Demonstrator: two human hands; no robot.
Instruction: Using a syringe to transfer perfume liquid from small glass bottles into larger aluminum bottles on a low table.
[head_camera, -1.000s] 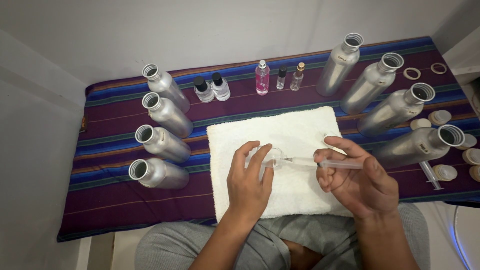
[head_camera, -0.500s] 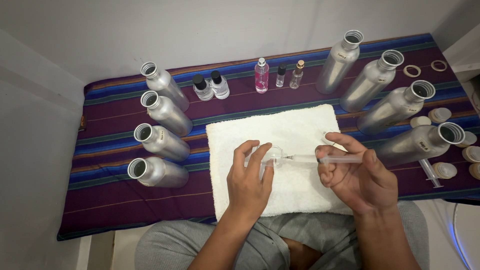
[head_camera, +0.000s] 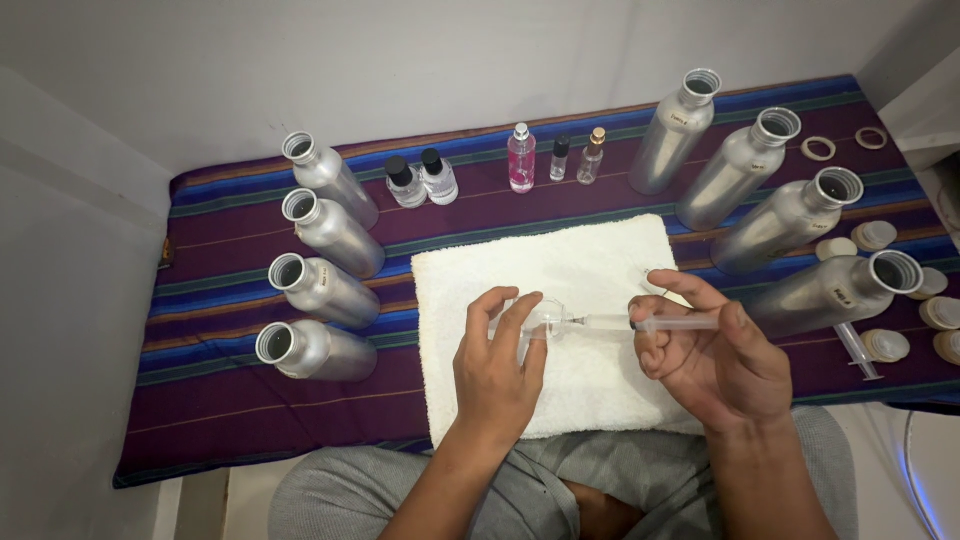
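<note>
My left hand (head_camera: 497, 365) grips a small clear glass bottle (head_camera: 548, 320) over a white towel (head_camera: 560, 270). My right hand (head_camera: 715, 355) holds a clear plastic syringe (head_camera: 625, 323) lying sideways, thumb on its plunger end. The syringe's needle tip meets the mouth of the small bottle. Both hands hover just above the towel, over my lap.
Open aluminium bottles stand in a row on the left (head_camera: 325, 235) and another on the right (head_camera: 790, 215) of a striped purple cloth (head_camera: 230, 400). Small vials, one pink (head_camera: 521, 158), line the back. A second syringe (head_camera: 858, 350) and round caps (head_camera: 878, 235) lie at right.
Hardly anything moved. My right thumb has shifted slightly along the syringe; the hands and small bottle stay in the same spot.
</note>
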